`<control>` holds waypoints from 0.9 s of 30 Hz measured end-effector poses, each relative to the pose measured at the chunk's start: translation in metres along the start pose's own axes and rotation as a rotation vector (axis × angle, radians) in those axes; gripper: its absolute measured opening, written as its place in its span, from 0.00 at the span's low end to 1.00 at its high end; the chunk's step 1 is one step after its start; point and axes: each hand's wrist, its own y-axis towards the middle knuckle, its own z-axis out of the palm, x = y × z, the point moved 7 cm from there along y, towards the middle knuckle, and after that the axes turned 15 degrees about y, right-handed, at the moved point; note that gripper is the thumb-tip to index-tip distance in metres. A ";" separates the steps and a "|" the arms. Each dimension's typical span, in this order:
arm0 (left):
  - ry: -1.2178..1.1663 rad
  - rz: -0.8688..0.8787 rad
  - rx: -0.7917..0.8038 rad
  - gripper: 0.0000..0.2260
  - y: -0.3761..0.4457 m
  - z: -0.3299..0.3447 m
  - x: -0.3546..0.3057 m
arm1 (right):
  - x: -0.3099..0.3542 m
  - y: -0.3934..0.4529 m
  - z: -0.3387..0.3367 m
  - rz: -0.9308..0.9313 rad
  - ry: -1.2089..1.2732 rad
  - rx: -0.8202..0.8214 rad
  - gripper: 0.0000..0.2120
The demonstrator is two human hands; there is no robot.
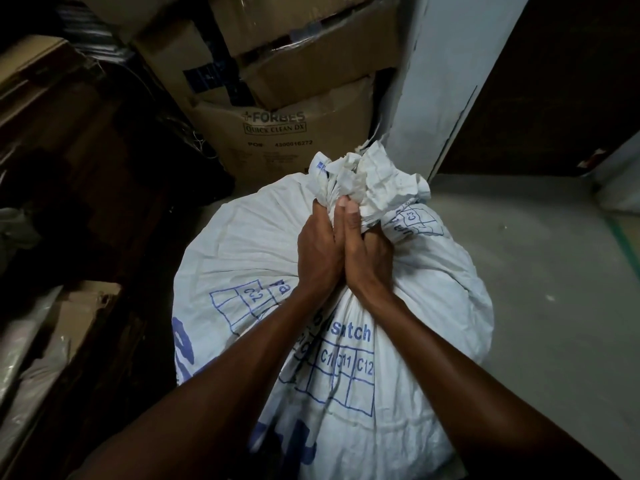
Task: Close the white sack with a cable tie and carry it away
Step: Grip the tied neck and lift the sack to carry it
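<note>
A full white woven sack (249, 244) with blue printed grids and letters stands on the floor in front of me. Its mouth is bunched into a crumpled neck (367, 178) at the top. My left hand (320, 251) and my right hand (369, 258) are pressed side by side, both clenched around that gathered neck just below the crumpled top. No cable tie shows; my fingers hide the neck where they wrap it.
Stacked cardboard boxes (277, 133) stand right behind the sack, with more boxes and dark clutter (69, 202) along the left. A pale wall corner (433, 81) rises to the right of the boxes. Grey concrete floor (536, 271) spreads to the right.
</note>
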 end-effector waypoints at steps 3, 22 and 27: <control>-0.016 -0.018 0.028 0.20 0.001 0.002 0.002 | -0.003 0.000 0.001 0.030 0.126 -0.022 0.38; 0.308 0.060 0.041 0.16 -0.002 0.001 0.021 | -0.018 0.002 -0.002 0.058 0.105 0.125 0.23; 0.289 0.013 0.031 0.18 -0.008 0.004 0.020 | -0.018 -0.006 -0.006 -0.057 -0.161 0.017 0.30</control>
